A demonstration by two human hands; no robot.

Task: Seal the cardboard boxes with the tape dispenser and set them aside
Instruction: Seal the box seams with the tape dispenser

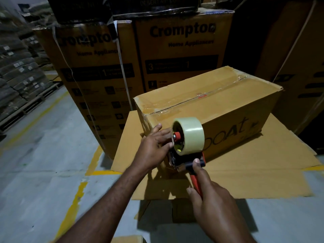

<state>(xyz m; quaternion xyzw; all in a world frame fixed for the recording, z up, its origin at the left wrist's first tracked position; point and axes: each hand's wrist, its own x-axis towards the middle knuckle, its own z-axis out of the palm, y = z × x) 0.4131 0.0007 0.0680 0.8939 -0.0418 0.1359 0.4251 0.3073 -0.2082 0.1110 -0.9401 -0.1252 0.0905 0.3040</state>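
A brown cardboard box (219, 102) lies on a larger flat cardboard surface (263, 163), its top seam covered with clear tape. My right hand (208, 195) grips the red handle of the tape dispenser (187, 135), which carries a roll of clear tape and sits against the box's near left corner. My left hand (154, 146) rests with straight fingers on the box's near face, touching the dispenser's side by the roll's hub.
Tall printed appliance cartons (136, 64) stand close behind the box. Stacked sacks on pallets (19, 74) line the far left. The grey concrete floor (43, 155) with yellow lines spreads to the left and front.
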